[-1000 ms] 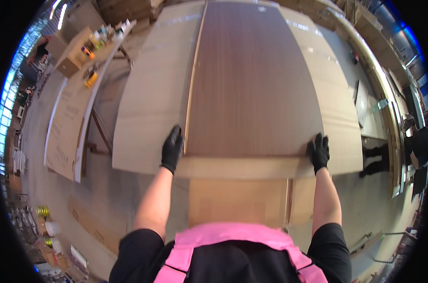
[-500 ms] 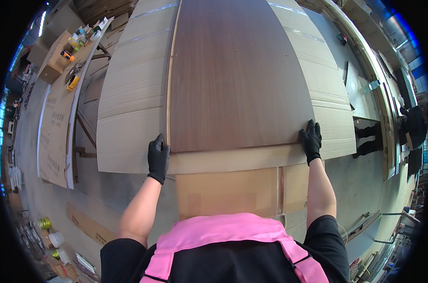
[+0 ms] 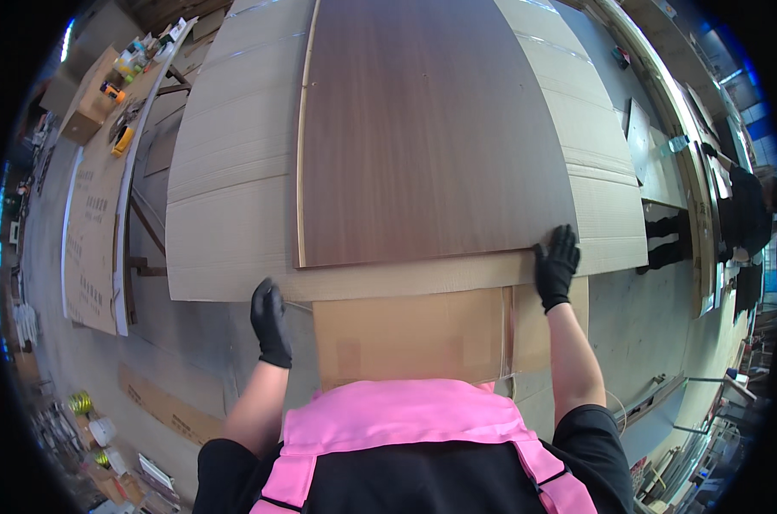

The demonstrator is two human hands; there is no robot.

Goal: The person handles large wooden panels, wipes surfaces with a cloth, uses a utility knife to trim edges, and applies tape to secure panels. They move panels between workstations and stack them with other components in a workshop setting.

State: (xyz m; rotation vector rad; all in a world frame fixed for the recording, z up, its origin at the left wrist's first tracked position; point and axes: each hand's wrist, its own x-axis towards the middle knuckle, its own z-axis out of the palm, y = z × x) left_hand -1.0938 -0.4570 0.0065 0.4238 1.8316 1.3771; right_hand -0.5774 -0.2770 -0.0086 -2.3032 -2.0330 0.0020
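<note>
And here is the big brown wood-grain panel (image 3: 431, 146), lying flat through the top centre of the frame, its far end running out past the upper edge. Under it spreads a wide cardboard sheet (image 3: 225, 193), pale and creased, showing along both sides and in a strip below the panel's near edge.

Right hand (image 3: 557, 267), in a black glove, right of centre: it's at the panel's near right corner, palm down, fingers reaching forward and a little spread, pinching nothing. Left hand (image 3: 271, 324), gloved in black too, sits lower left of centre, clear of the panel; its fingers are pressed together, slightly bent, nothing in them. The fingertips overlap the cardboard's near edge, though whether they touch it I can't tell from this angle.

Below centre, a brown cardboard box (image 3: 410, 334) shows between the forearms, just above the pink apron (image 3: 405, 420) at the bottom of the frame.

Over to the upper left, a side table (image 3: 93, 231) carries a yellow-orange tool (image 3: 123, 141) and a smaller carton (image 3: 88, 116). Far right, a co-worker in black (image 3: 750, 206) stands by a long bench, a clear bottle (image 3: 675, 144) nearby, everything there bent by the lens.
</note>
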